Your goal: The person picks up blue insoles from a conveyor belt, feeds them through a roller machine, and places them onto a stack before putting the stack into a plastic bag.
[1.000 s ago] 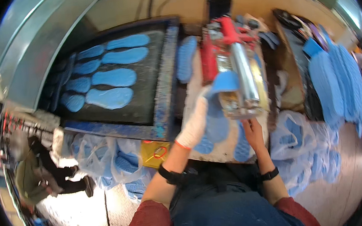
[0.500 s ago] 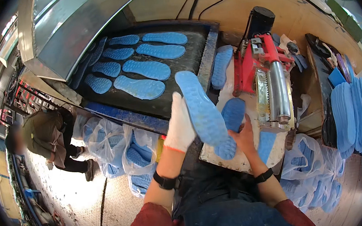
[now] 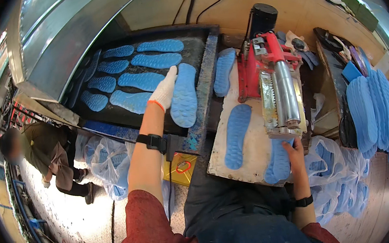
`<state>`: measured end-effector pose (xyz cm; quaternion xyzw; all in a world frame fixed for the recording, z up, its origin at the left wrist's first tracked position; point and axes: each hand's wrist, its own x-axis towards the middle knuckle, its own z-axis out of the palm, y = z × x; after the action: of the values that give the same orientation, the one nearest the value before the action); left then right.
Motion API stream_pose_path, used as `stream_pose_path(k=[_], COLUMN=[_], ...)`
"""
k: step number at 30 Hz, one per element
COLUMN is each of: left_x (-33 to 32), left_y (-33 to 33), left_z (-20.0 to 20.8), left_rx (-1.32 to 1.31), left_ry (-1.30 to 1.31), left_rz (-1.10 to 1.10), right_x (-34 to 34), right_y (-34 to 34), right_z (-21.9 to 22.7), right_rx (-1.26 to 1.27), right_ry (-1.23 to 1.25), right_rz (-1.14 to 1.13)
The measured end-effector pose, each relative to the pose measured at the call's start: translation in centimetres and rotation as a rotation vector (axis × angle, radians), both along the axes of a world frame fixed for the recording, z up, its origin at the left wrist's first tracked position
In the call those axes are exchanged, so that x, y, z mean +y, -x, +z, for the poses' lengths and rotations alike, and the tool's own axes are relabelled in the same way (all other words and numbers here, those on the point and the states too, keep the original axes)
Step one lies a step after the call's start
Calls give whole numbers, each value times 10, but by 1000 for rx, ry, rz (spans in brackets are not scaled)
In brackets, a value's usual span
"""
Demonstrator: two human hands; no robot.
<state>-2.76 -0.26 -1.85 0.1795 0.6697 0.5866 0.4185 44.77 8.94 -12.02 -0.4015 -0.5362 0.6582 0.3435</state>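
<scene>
My left hand (image 3: 165, 90), in a white knit glove with an orange cuff, grips the edge of a blue textured insole (image 3: 184, 96) above the right side of a dark conveyor belt (image 3: 192, 50). Several similar insoles lie in rows on that belt, left of the hand. My bare right hand (image 3: 295, 154) has its fingers closed on the side of another insole (image 3: 276, 164), which sticks out below the steel roller of a red hand-operated roller machine (image 3: 286, 95). Between my hands a single insole (image 3: 238, 137) rests on the worn white board (image 3: 215, 162).
A metal hood (image 3: 61, 45) overhangs the belt. One more insole (image 3: 225, 73) lies beside the machine. At right, stacked insoles (image 3: 373, 110) hang at a shelf edge. Plastic bags of insoles (image 3: 340, 177) stand on the floor. At left another person (image 3: 48, 148) bends over.
My left hand has carried its insole left, over the belt. My right hand has moved right, from the insoles on the board to the one at the roller.
</scene>
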Motion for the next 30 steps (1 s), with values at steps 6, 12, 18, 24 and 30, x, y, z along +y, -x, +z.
stream_pose_path(k=[6,12,18,24,30], left_x=[4,20,49,45,19], left_y=[-7,-187,-255,-227,-217], left_z=[31,101,92,36,-25], left_rx=[1291,417,655,741,217], left_ry=[512,-495,-703,-636,-543], left_rz=[-180,-284,-388,-359,-432], right_x=[26,76,49,23,5], right_y=[-27,-7,21,-22,16], right_z=[46,139,158,71,-38], right_rx=[-256,-601,-488,-78,-455], right_ry=[-410,-1297,-1302,-555,-405], right_rz=[-257,-211,-7,-505,-92])
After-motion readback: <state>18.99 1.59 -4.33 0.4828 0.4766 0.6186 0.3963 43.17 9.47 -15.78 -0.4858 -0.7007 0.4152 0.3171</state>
